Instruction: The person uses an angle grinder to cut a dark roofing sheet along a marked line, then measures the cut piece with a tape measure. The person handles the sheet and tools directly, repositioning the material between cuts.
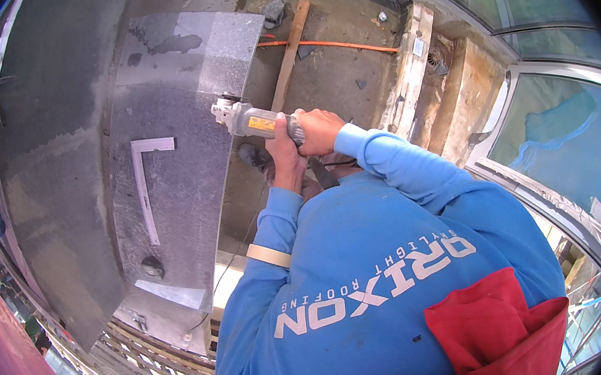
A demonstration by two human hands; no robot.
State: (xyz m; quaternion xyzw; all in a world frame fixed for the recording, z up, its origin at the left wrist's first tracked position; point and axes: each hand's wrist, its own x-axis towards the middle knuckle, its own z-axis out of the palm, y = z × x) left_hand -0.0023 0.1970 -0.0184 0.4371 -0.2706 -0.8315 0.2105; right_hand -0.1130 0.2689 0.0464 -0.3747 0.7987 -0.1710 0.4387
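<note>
An angle grinder (252, 120) with a grey body and a yellow label points left in my hands. My left hand (285, 154) is closed round its body from the near side. Just beside it, my right hand (319, 131) is wrapped over the rear end. The dark disc (231, 98) at the grinder's head sits by the right edge of a grey metal sheet (177, 116); whether it touches cannot be made out. On the sheet lies a pale L-shaped square (142, 187). A small dark round object (151, 266) rests nearer to me.
A wooden strip (291, 55) and an orange cord (343, 44) lie on the dusty floor beyond my hands. Rough timber (409, 64) and framed glass panels (559, 113) stand to the right. A dark cable (243, 238) trails by the sheet's edge. A dark shoe (252, 156) shows below the grinder.
</note>
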